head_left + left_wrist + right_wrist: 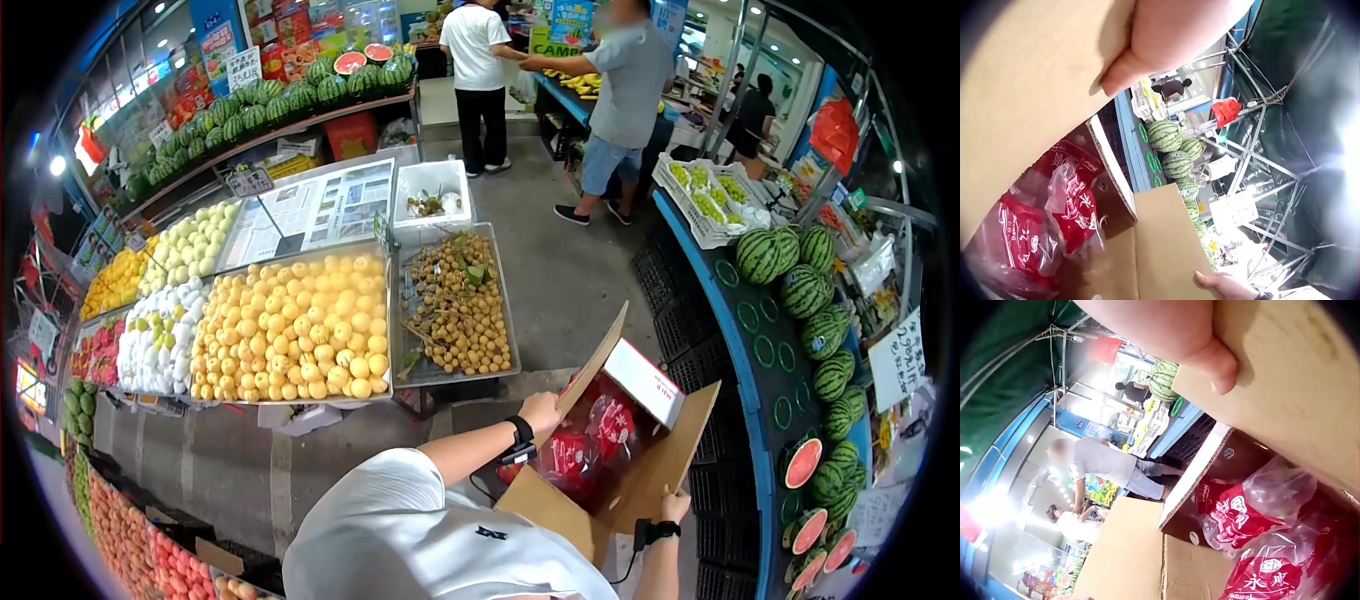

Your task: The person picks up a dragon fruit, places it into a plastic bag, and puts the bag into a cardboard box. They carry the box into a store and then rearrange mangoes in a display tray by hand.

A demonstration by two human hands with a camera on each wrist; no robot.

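An open cardboard box [548, 512] stands tilted in front of the person, its flaps spread. Inside lie several clear plastic bags with red printed labels [612, 428], packed close together. My left hand [541, 413] grips the edge of the left flap; the left wrist view shows its thumb [1124, 70] pressed along the cardboard. On the opposite side my right hand [676, 503] holds the right flap by its edge, thumb [1221, 367] on the board in the right wrist view. A white flap [644, 382] with red print rises at the far side.
Left of the box are a tray of longans [455, 300] and a bed of yellow round fruit [290, 335]. To the right runs a blue-edged stand [735, 400] with watermelons [768, 255]. Two people [625, 100] stand in the aisle ahead. Black crates [722, 480] line the stand.
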